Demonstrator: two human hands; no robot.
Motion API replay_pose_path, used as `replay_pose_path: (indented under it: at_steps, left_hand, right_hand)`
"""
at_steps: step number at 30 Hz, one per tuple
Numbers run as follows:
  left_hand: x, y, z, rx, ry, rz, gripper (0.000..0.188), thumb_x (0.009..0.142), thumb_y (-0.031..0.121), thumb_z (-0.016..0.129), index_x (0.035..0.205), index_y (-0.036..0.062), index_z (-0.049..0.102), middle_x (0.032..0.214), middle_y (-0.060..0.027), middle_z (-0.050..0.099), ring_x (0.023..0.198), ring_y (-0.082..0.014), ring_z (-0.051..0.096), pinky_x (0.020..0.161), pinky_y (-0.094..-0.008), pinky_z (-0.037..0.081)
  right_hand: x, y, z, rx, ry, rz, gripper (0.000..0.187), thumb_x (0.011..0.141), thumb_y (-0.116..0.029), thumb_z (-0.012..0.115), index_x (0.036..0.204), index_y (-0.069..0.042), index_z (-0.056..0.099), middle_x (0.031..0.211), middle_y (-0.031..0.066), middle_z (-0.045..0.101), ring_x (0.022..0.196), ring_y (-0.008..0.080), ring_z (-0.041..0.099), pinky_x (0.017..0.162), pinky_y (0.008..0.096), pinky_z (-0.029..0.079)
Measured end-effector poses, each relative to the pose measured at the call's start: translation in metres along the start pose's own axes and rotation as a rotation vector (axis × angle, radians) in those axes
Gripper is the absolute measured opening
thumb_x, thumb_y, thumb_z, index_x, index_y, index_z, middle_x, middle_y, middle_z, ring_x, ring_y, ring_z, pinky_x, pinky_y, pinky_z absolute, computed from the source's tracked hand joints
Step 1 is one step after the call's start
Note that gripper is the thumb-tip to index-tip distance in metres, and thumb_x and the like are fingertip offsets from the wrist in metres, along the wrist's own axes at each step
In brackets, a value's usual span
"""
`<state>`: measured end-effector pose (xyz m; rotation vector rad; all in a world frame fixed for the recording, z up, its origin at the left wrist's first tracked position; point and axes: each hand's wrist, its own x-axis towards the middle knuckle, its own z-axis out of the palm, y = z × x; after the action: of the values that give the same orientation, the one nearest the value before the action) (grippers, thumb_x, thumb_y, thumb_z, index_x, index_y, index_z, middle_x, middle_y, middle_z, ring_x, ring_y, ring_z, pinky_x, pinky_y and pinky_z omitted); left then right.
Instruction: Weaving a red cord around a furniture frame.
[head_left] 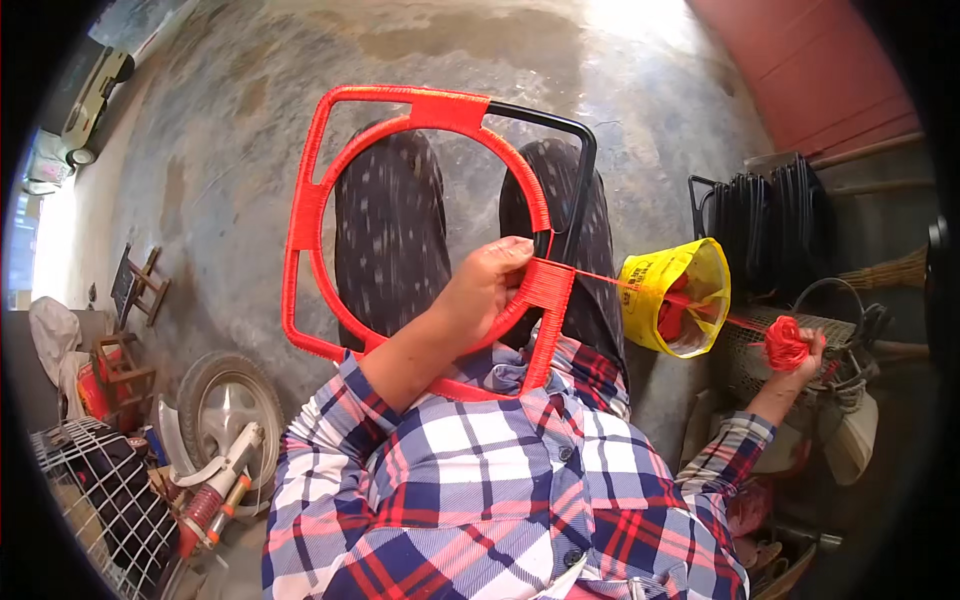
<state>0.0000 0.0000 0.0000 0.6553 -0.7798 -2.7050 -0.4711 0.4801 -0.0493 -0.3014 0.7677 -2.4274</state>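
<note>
Over the lap [393, 225], the left hand [482, 288] has its thumb and fingers closed on the inner ring [531, 185] of the red-wrapped frame [445, 111], whose bare black bar [581, 190] begins just beyond and to the right of the fingertips, its long axis running away from the body before bending left at the corner. From the frame's right edge, beside this nearer hand, the red cord [604, 278] runs straight out past the yellow container [643, 310] to the right hand [808, 365], well apart and curled around a red bundle [785, 343], with black frames [770, 220] standing farther off.
</note>
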Motion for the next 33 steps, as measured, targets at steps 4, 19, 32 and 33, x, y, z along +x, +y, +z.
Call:
replay_pose_path:
  at_steps: [4, 19, 32, 33]
  left_hand:
    - [-0.010, 0.005, 0.010, -0.051, 0.082, -0.009, 0.032, 0.099, 0.029, 0.052, 0.112, 0.0012, 0.062, 0.106, -0.0094, 0.066, 0.099, -0.0207, 0.062, 0.094, -0.0366, 0.048]
    - [-0.013, 0.011, 0.015, -0.039, -0.084, 0.119, 0.057, 0.101, 0.045, 0.040, 0.127, -0.0036, 0.053, 0.122, -0.0143, 0.059, 0.116, -0.0231, 0.053, 0.103, -0.0394, 0.041]
    - [-0.008, 0.003, -0.008, 0.038, 0.104, 0.151, 0.025, 0.086, 0.000, 0.054, 0.111, 0.0000, 0.057, 0.105, -0.0123, 0.065, 0.093, -0.0183, 0.063, 0.089, -0.0328, 0.050]
    - [-0.008, 0.004, -0.007, 0.069, 0.149, 0.242, 0.026, 0.086, -0.001, 0.054, 0.111, 0.0001, 0.056, 0.105, -0.0120, 0.065, 0.094, -0.0178, 0.063, 0.088, -0.0321, 0.050]
  right_hand:
    - [-0.017, 0.065, 0.075, -0.219, 0.285, -0.081, 0.017, 0.083, -0.004, 0.060, 0.100, -0.002, 0.060, 0.094, 0.0131, 0.065, 0.090, 0.0256, 0.063, 0.089, 0.0418, 0.052]
    - [-0.060, 0.307, 0.355, -1.413, -0.640, 0.381, 0.081, 0.072, -0.007, 0.079, 0.142, 0.002, 0.040, 0.098, 0.0176, 0.065, 0.099, 0.0279, 0.066, 0.085, 0.0339, 0.050]
    - [-0.040, 0.318, 0.344, -0.848, -0.386, 0.185, 0.076, 0.084, 0.008, 0.062, 0.152, -0.008, 0.029, 0.111, 0.0070, 0.058, 0.100, 0.0116, 0.060, 0.087, 0.0258, 0.050]
    - [-0.039, 0.318, 0.346, -0.870, -0.363, 0.128, 0.075, 0.085, 0.008, 0.063, 0.151, -0.008, 0.031, 0.109, 0.0060, 0.059, 0.099, 0.0108, 0.060, 0.086, 0.0257, 0.050]
